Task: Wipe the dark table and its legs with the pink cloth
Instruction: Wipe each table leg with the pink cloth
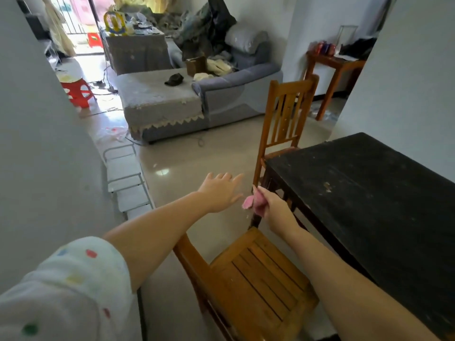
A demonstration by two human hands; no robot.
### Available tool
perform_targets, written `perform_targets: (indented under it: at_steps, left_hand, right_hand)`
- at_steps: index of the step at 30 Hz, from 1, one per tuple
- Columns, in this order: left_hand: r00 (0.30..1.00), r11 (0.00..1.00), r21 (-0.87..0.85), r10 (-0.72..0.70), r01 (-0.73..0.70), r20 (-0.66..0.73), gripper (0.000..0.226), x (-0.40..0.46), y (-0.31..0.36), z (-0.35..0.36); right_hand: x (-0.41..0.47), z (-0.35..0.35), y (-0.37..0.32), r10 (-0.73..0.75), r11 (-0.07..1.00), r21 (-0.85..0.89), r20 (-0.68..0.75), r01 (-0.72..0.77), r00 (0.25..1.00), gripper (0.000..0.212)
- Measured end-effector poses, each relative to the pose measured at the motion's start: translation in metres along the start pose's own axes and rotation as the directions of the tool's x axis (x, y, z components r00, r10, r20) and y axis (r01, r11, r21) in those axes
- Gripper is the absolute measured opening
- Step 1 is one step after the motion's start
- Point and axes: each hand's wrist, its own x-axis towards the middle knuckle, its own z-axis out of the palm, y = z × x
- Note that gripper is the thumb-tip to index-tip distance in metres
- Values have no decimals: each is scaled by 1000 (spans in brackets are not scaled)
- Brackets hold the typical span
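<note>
My right hand (275,207) pinches the bunched pink cloth (256,204) in the air just beside the near corner of the dark counter (369,193), above a wooden chair (258,286). My left hand (221,193) reaches forward over the floor, fingers spread, holding nothing.

The floor (197,156) is pale and glossy, with bright daylight coming from the far doorway (78,23). A grey sofa (197,94) stands in the middle, a red stool (77,91) at left. Two wooden chairs (258,279) stand near. White walls (406,82) close both sides.
</note>
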Motion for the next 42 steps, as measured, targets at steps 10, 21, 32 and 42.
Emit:
perform_targets:
  at_steps: [10, 21, 32, 42]
  left_hand:
    - [999, 1000, -8, -30, 30, 29, 61, 29, -73, 27]
    - [939, 957, -150, 275, -247, 205, 60, 139, -159, 81]
    - [874, 900, -223, 423, -374, 240, 60, 207, -193, 97]
    - [762, 819, -256, 573, -514, 303, 60, 261, -187, 120]
  right_hand:
    - [47, 15, -16, 82, 989, 122, 29, -85, 996, 52]
    - [139, 60, -17, 445, 882, 247, -153, -402, 882, 42]
    - [189, 91, -21, 687, 725, 340, -286, -599, 668, 35]
    - [208, 109, -6, 801, 592, 319, -334, -740, 497, 26]
